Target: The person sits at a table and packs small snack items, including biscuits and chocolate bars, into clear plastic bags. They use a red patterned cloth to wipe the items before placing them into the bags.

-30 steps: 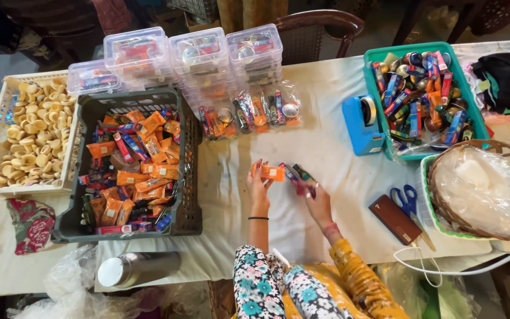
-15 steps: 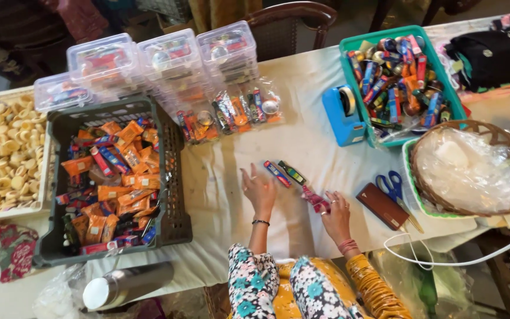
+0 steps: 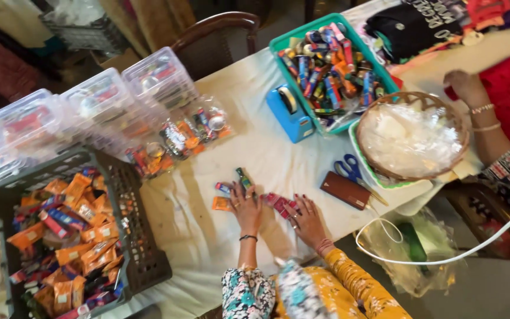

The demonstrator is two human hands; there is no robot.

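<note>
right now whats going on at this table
A person sits at a cloth-covered table with both hands flat on small wrapped sweets laid out before them. The left hand rests by an orange packet and a small green one; the right hand touches red packets. A dark crate of orange packets sits to the left. Another person's hand rests at the far right.

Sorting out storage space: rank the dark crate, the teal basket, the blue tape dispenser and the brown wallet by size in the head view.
1. Dark crate
2. Teal basket, though farther from the camera, so unsure
3. Blue tape dispenser
4. Brown wallet
</note>
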